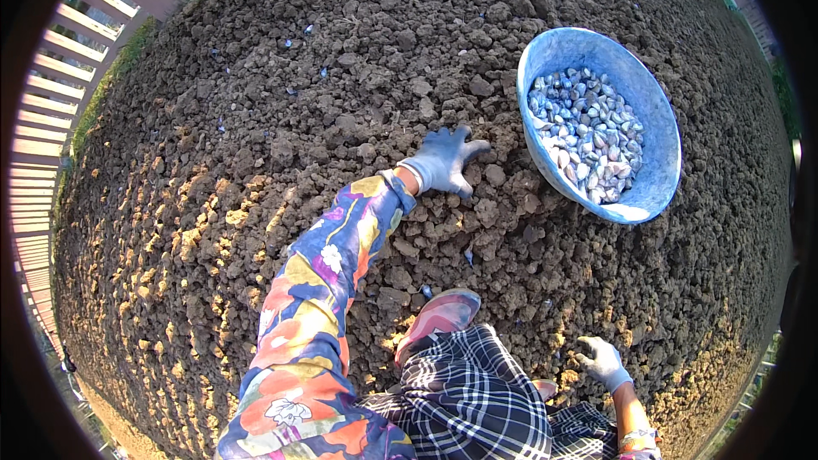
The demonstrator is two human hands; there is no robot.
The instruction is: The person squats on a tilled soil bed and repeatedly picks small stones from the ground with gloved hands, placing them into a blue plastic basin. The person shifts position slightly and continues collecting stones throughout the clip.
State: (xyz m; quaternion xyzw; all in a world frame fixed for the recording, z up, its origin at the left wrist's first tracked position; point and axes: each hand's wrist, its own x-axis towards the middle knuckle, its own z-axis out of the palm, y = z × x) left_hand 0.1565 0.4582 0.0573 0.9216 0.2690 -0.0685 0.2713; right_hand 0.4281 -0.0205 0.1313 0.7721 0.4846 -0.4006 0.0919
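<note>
My left hand (447,163), in a grey-and-white work glove, reaches out over the cloddy soil (358,108) with its fingers spread and nothing visible in them. Right of it, a blue basin (658,134) rests tilted on the ground, partly filled with what look like garlic cloves (588,128). My right hand (604,361), gloved too, is low at the right near the soil. Its fingers are bent, and whether they hold anything is hidden. Single cloves lie in the soil between my left hand and my shoe: one clove (470,257) and another clove (426,292).
A pinkish shoe (441,319) stands on the soil below my left hand, beside dark plaid cloth (473,390) over my legs. More small pale cloves (308,29) dot the ground farther off. A slatted fence (57,89) with a grass strip (108,89) borders the left side.
</note>
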